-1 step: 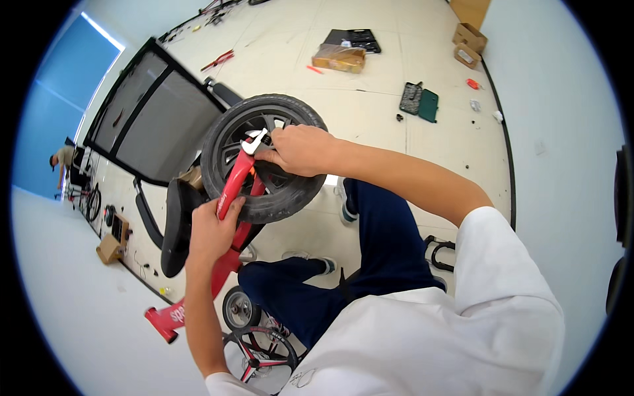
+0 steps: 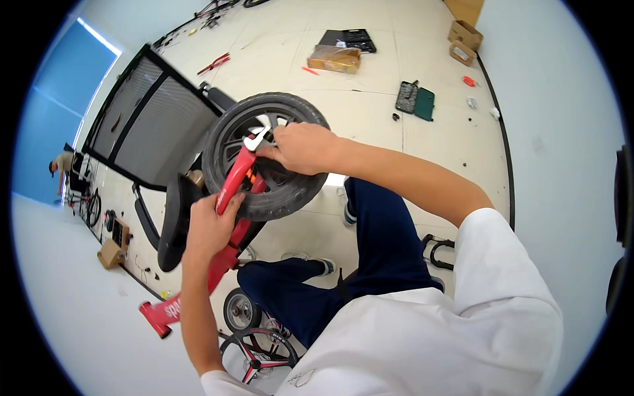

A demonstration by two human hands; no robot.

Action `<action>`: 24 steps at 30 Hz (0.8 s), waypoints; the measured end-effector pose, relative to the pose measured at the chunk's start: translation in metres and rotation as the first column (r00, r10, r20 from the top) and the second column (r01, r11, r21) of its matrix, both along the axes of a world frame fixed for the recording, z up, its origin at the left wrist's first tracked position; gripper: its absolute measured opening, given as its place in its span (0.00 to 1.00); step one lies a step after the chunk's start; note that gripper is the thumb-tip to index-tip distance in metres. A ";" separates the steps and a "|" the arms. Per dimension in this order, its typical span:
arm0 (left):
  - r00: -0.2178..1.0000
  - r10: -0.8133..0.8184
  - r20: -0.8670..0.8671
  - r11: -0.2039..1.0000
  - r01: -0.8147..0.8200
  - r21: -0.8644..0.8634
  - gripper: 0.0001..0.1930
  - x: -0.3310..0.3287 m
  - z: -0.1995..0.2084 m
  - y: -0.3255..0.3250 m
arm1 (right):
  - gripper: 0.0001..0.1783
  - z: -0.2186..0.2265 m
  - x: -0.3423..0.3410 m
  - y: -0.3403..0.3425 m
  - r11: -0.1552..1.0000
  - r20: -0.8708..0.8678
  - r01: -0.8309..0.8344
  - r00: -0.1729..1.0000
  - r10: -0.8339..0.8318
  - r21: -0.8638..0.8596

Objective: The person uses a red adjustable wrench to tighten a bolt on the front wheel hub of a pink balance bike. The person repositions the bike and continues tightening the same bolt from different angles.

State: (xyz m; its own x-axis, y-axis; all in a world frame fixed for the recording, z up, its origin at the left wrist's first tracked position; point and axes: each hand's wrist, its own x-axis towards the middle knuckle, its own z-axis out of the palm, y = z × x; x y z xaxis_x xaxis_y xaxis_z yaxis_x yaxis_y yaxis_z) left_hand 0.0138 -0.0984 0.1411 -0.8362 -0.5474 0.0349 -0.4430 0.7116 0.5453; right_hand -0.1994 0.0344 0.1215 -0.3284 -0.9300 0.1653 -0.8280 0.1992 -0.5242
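Our left hand (image 2: 210,228) squeezes a red, silver-tipped bar (image 2: 234,181) over the lower-left edge of a round black wheel (image 2: 281,203); our right hand (image 2: 305,148), apart, bends near the wheel's middle, grip hidden.

The tyred wheel (image 2: 287,201) sits right of the saddle (image 2: 173,228), before the chair (image 2: 162,129); the frame (image 2: 156,321) extends from beneath it toward the lower left. Two more wheels (image 2: 231,317) lie just left of the person's legs (image 2: 389,244). Beyond, on the floor (image 2: 370,119), a small open case (image 2: 426,104) lies right of a carton (image 2: 333,61).
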 end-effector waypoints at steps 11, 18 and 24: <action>0.684 -0.391 0.615 0.803 0.581 -0.136 0.26 -0.268 0.019 0.065 | 0.35 -0.094 -0.129 0.129 0.874 0.215 0.449 0.850 -0.482 0.184; 0.412 -0.542 0.732 0.547 0.835 -0.064 0.28 -0.471 -0.068 0.074 | 0.32 -0.183 -0.236 0.148 0.726 0.372 0.558 0.625 -0.686 0.401; 0.221 -0.690 0.689 0.482 0.850 0.211 0.28 -0.561 -0.216 0.056 | 0.23 -0.320 -0.273 0.138 0.612 0.390 0.609 0.471 -0.791 0.505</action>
